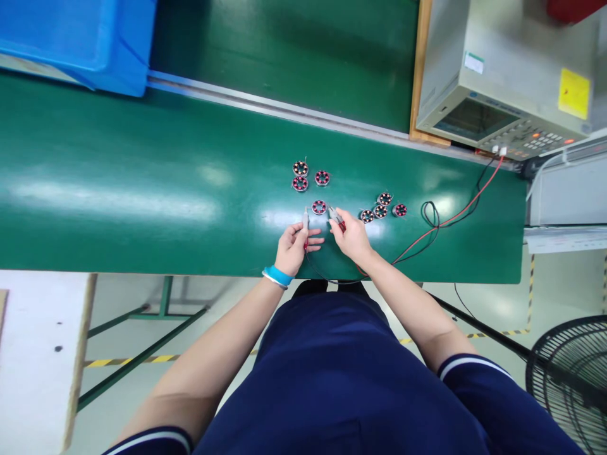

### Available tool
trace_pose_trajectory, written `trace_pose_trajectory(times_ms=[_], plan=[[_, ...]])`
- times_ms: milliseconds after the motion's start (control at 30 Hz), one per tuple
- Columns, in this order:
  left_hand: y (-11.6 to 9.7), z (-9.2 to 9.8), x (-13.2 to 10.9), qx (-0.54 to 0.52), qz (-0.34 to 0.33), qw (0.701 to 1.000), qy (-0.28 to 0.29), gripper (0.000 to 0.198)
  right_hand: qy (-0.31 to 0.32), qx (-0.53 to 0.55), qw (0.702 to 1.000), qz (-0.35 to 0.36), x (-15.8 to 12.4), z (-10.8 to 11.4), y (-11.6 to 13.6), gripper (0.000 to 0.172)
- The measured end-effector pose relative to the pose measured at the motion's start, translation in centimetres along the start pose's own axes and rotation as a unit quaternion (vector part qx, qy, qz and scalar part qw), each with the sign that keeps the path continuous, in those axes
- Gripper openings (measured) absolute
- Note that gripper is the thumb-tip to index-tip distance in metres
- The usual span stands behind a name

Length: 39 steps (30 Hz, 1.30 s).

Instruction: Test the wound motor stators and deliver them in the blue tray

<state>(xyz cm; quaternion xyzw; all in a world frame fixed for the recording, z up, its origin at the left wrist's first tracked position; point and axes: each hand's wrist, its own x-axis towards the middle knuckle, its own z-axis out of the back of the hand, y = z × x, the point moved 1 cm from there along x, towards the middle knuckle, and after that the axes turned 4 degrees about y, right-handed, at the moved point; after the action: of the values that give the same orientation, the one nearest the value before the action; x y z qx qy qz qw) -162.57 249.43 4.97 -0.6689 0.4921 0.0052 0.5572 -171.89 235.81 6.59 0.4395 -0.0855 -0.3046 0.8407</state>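
My left hand (294, 246) is closed around a test probe (306, 221) whose tip points up toward a small round wound coil part (319, 206) on the green bench (142, 189). My right hand (351, 237) pinches a second probe (336, 217), its tip at the right side of the same part. Red and black leads (450, 218) run from the probes to the right. Three similar parts (308, 176) lie just beyond, and several more (383, 207) lie to the right.
A grey test instrument (502, 82) with a screen and keypad stands at the back right, where the leads plug in. A blue bin (85, 38) sits at the back left. A floor fan (573, 379) stands at the lower right, a pale board (38, 354) at the lower left.
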Motion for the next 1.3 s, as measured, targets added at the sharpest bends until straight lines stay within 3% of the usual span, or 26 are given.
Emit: trace_pose_trajectory(times_ms=[467,1300], plan=[[-0.1,-0.1,-0.1,0.002,0.003,1.000,0.002,0.048,0.008,-0.011,1.000,-0.010,0.2,0.0,-0.3,0.038],[-0.2,0.0,-0.1,0.010,0.013,1.000,0.008,0.044,0.060,-0.124,0.990,-0.013,0.9,0.0,1.5,0.039]])
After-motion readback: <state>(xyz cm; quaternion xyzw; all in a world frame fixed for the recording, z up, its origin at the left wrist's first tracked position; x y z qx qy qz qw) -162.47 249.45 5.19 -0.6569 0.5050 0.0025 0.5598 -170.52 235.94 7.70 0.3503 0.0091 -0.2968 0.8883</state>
